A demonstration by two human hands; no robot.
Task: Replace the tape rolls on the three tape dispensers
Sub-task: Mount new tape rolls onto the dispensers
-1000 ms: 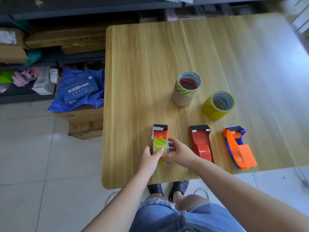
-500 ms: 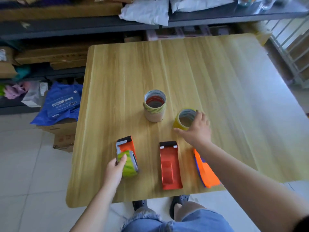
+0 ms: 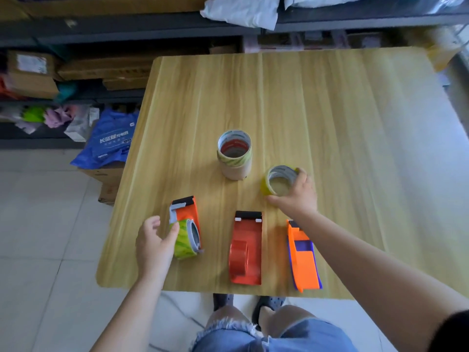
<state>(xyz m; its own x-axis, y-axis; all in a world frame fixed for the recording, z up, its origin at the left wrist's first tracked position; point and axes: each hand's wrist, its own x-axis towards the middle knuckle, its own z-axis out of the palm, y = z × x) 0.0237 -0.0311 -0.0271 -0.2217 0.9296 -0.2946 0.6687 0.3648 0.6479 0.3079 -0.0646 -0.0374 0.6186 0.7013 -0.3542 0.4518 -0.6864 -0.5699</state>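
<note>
Three tape dispensers lie in a row near the front edge of the wooden table [image 3: 330,110]. The left orange dispenser [image 3: 186,212] carries a green-yellow tape roll [image 3: 186,240]; my left hand [image 3: 153,243] touches that roll with its thumb, fingers loosely curved. The red dispenser [image 3: 246,250] in the middle and the orange-and-purple dispenser [image 3: 303,257] on the right hold no roll. My right hand [image 3: 298,195] grips a yellow tape roll [image 3: 276,180] lying on the table behind them. A stack of tape rolls [image 3: 234,153] stands upright further back.
Left of the table, a blue bag [image 3: 111,138] lies on cardboard boxes [image 3: 109,179] on the tiled floor. Shelves with boxes and white packages [image 3: 241,8] run behind the table. My knees and black shoes [image 3: 266,306] show below the front edge.
My right hand has closed round the yellow roll that it was only reaching over. My left hand stays at the left dispenser's roll. The camera view has shifted slightly.
</note>
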